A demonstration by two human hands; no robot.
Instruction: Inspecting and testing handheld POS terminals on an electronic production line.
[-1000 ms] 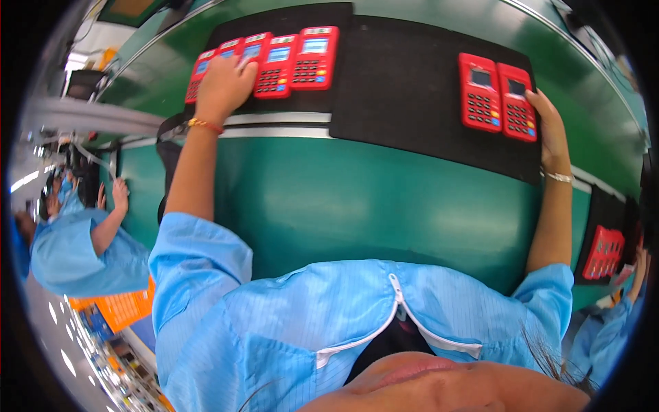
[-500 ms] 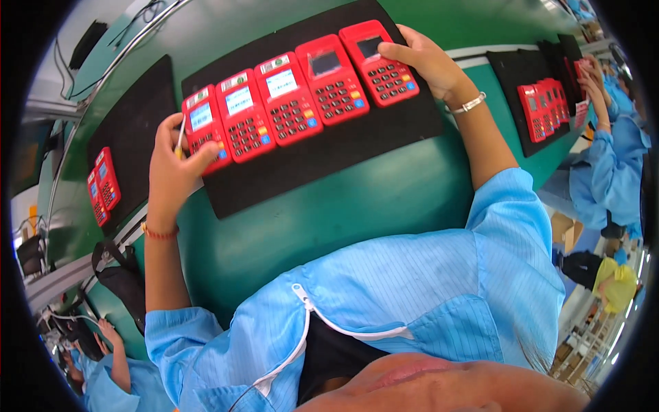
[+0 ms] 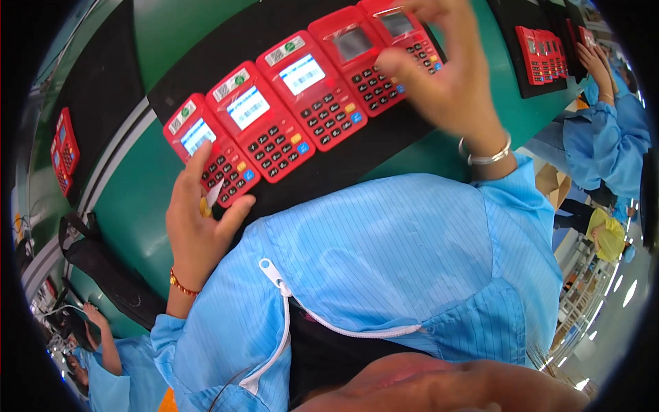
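Several red handheld payment terminals stand side by side, keypads up, on a black mat (image 3: 182,79). Three have lit screens: the leftmost terminal (image 3: 230,165), the second terminal (image 3: 254,110) and the middle terminal (image 3: 302,72). Dark screens show on the fourth terminal (image 3: 353,44) and the rightmost terminal (image 3: 398,24). My left hand (image 3: 195,226) is at the leftmost one, index finger by its screen and thumb at its lower end. Tucked in that hand is a thin white-and-yellow item (image 3: 206,206), its kind unclear. My right hand (image 3: 456,89), blurred, hovers over the two rightmost terminals, thumb and fingers apart.
More red terminals (image 3: 65,147) lie on another black mat at the left. A metal rail (image 3: 113,165) runs beside it, with a black bag (image 3: 103,268) nearer. At the right, a co-worker's hands (image 3: 600,69) work beside another group of red terminals (image 3: 542,55).
The terminals appear nearer and larger in view. My right hand has come off the rightmost terminal, fingers spreading. My left hand has shifted from the leftmost terminal's side to its lower end.
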